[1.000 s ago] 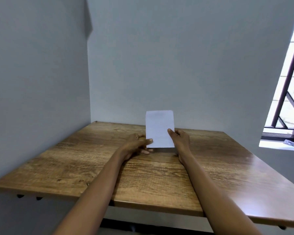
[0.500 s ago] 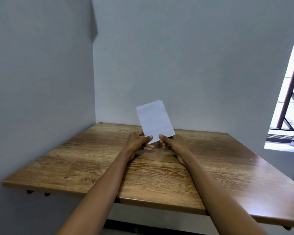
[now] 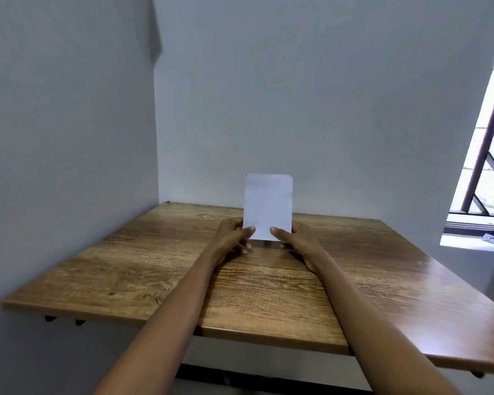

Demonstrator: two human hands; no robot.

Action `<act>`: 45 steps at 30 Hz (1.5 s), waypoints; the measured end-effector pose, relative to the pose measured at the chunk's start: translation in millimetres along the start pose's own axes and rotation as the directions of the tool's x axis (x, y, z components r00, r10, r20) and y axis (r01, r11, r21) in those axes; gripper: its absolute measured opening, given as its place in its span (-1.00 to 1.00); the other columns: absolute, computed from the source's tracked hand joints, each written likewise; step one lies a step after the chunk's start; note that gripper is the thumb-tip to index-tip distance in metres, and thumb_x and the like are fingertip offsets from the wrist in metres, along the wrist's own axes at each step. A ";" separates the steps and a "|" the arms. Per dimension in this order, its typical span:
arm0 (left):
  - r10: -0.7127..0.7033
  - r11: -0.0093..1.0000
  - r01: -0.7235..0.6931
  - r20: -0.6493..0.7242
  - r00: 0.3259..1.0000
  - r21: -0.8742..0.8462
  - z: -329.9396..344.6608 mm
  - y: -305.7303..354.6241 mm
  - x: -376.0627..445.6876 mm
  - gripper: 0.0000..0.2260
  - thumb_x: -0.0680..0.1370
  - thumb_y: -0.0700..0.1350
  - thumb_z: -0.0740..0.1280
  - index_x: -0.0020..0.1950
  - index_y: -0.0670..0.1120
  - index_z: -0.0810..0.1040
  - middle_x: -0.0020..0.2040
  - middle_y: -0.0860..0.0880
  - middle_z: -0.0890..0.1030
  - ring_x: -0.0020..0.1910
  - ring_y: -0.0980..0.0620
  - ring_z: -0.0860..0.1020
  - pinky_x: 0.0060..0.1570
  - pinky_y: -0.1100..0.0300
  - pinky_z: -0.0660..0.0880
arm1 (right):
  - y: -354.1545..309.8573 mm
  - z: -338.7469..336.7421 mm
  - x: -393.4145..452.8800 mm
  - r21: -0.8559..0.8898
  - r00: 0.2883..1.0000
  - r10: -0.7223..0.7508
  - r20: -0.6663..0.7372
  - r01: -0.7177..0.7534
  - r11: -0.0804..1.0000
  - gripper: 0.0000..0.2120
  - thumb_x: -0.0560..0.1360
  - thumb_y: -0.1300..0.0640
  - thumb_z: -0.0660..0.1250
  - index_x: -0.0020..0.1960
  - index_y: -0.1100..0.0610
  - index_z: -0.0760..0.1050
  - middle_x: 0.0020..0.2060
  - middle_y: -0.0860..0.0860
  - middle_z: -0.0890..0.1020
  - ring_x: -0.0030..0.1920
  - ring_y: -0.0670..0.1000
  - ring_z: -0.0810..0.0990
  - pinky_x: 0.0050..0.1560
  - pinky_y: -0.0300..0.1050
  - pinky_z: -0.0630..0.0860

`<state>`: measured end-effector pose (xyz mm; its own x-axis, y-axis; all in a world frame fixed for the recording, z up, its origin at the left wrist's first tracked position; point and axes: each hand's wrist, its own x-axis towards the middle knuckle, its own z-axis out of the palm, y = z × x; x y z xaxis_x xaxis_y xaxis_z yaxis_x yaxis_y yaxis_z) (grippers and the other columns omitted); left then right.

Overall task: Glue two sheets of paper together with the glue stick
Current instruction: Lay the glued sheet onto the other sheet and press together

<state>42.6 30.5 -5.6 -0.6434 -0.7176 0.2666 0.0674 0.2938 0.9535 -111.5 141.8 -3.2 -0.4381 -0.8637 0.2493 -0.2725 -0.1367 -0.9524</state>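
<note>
We held a white paper upright above the middle of a wooden table, both arms stretched forward. Our left hand pinched the paper's lower left corner, thumb pressed on the near face and fingers curled behind it. Our right hand pinched the lower right corner the same way, thumb in front, fingers closed behind. The paper stood straight, its lower edge just above the tabletop, its top edge against the grey wall behind. At the top right corner a second edge peeked out slightly. A barred window stood at the far right.
</note>
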 end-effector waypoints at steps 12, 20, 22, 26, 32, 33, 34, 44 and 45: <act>0.072 0.995 -0.072 0.008 0.997 -0.063 6.5 1.7 5.2 -0.78 0.51 -0.12 0.39 0.11 -0.16 0.56 -0.17 -0.04 0.64 -0.41 0.12 0.62 -0.47 0.23 0.55 | -5.2 14.7 1.3 0.046 0.997 -0.034 -0.076 0.037 0.998 -0.76 0.48 -0.02 0.40 0.09 0.08 0.59 -0.11 -0.08 0.68 -0.14 -0.08 0.60 -0.19 -0.24 0.49; 0.053 0.998 -0.053 0.018 0.998 0.037 7.9 -4.6 13.0 -0.81 0.54 -0.13 0.35 0.10 -0.19 0.51 -0.17 -0.10 0.63 -0.52 0.15 0.52 -0.57 0.26 0.45 | 0.3 6.0 6.6 0.050 0.989 -0.008 -0.150 0.015 0.999 -0.57 0.52 -0.05 0.34 -0.54 -0.15 0.55 -0.57 -0.27 0.51 -0.49 -0.27 0.46 -0.32 -0.26 0.37; 0.061 0.997 -0.061 -0.006 0.998 0.036 9.0 -3.5 11.6 -0.83 0.53 -0.13 0.36 0.06 -0.17 0.52 -0.20 -0.07 0.62 -0.53 0.16 0.53 -0.58 0.27 0.44 | -2.0 7.6 4.0 0.067 0.986 -0.018 -0.166 0.030 0.997 -0.49 0.53 -0.04 0.32 -0.61 -0.16 0.50 -0.61 -0.26 0.43 -0.51 -0.26 0.42 -0.31 -0.26 0.35; 0.069 0.992 -0.076 -0.070 0.995 -0.101 7.6 1.7 8.7 -0.73 0.48 -0.05 0.43 0.05 -0.21 0.57 -0.23 -0.03 0.64 -0.48 0.12 0.57 -0.55 0.27 0.47 | -5.3 9.7 1.8 0.119 0.982 -0.024 -0.185 0.047 0.992 -0.60 0.50 -0.04 0.37 -0.50 -0.03 0.47 -0.52 -0.14 0.37 -0.44 -0.13 0.35 -0.35 -0.26 0.38; 0.084 0.996 -0.084 -0.016 0.996 0.035 5.0 -2.2 12.5 -0.86 0.45 -0.08 0.46 -0.21 -0.11 0.55 -0.56 0.04 0.53 -0.60 0.13 0.46 -0.58 0.29 0.38 | -3.5 10.4 0.9 0.072 0.997 0.003 -0.071 0.003 0.997 -0.79 0.41 0.01 0.47 -0.03 0.11 0.64 -0.20 -0.03 0.71 -0.27 -0.07 0.62 -0.30 -0.27 0.51; 0.069 0.997 -0.069 -0.003 0.998 0.040 4.8 -3.2 12.5 -0.86 0.45 -0.08 0.46 -0.21 -0.10 0.55 -0.59 0.05 0.50 -0.62 0.13 0.43 -0.59 0.30 0.36 | -3.4 6.7 1.6 0.120 0.991 0.015 -0.132 0.001 0.993 -0.81 0.43 0.03 0.46 -0.04 0.12 0.64 -0.20 -0.02 0.69 -0.28 -0.07 0.57 -0.29 -0.25 0.48; 0.057 0.997 -0.058 0.009 0.998 0.042 5.3 -3.5 11.7 -0.86 0.45 -0.07 0.46 -0.19 -0.10 0.55 -0.61 0.05 0.48 -0.63 0.14 0.41 -0.60 0.30 0.33 | -2.9 2.2 2.6 0.166 0.980 0.027 -0.196 0.006 0.986 -0.83 0.44 0.04 0.44 -0.05 0.12 0.63 -0.21 -0.01 0.67 -0.27 -0.07 0.53 -0.28 -0.24 0.44; 0.026 0.992 -0.040 0.115 0.993 0.123 3.2 -1.3 3.3 -0.82 0.43 -0.05 0.46 -0.11 -0.13 0.57 -0.62 0.05 0.48 -0.65 0.16 0.40 -0.60 0.37 0.32 | -2.7 -0.3 -1.6 0.124 0.997 0.065 -0.040 -0.059 0.990 -0.67 0.37 -0.01 0.50 0.06 0.14 0.61 -0.08 0.03 0.73 -0.09 0.03 0.69 -0.21 -0.15 0.60; 0.013 0.990 -0.033 0.150 0.989 0.136 3.5 -0.4 2.0 -0.83 0.44 -0.05 0.46 -0.11 -0.13 0.57 -0.63 0.05 0.48 -0.66 0.16 0.40 -0.60 0.37 0.32 | -3.6 -3.2 -0.7 0.174 0.993 0.072 -0.088 -0.056 0.983 -0.69 0.39 -0.01 0.49 0.04 0.15 0.60 -0.08 0.04 0.72 -0.08 0.04 0.69 -0.17 -0.13 0.60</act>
<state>38.6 31.2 -6.0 -0.7494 -0.6113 0.2546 -0.0159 0.4009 0.9160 -112.9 144.4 0.6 -0.5306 -0.8250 0.1948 -0.0941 -0.1710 -0.9808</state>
